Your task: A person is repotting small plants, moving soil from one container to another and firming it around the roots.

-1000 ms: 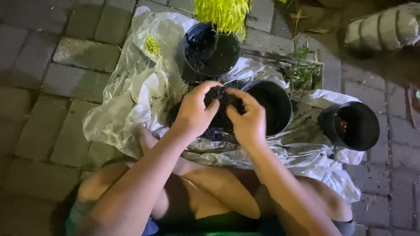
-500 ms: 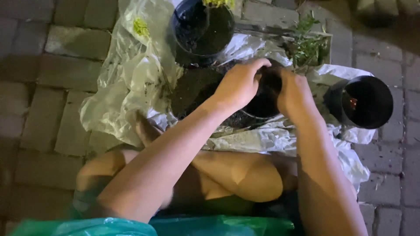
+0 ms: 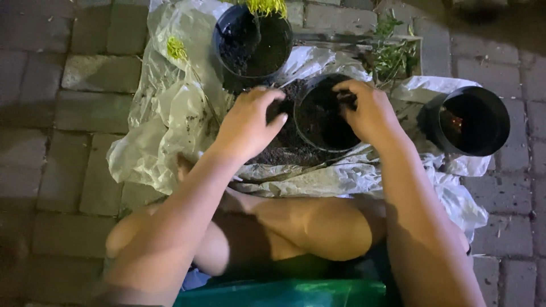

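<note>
Filling step: left hand (image 3: 245,126) open-fingered beside the loose soil (image 3: 284,149), right hand (image 3: 368,111) curled over the middle black pot (image 3: 324,116) on the plastic sheet (image 3: 170,113); next likely needs another scoop.

pot: black round plastic pot (image 3: 325,116) sitting upright at upper centre of the frame, partly filled
soil: dark loose soil (image 3: 287,145) lying heaped against its left side
</note>
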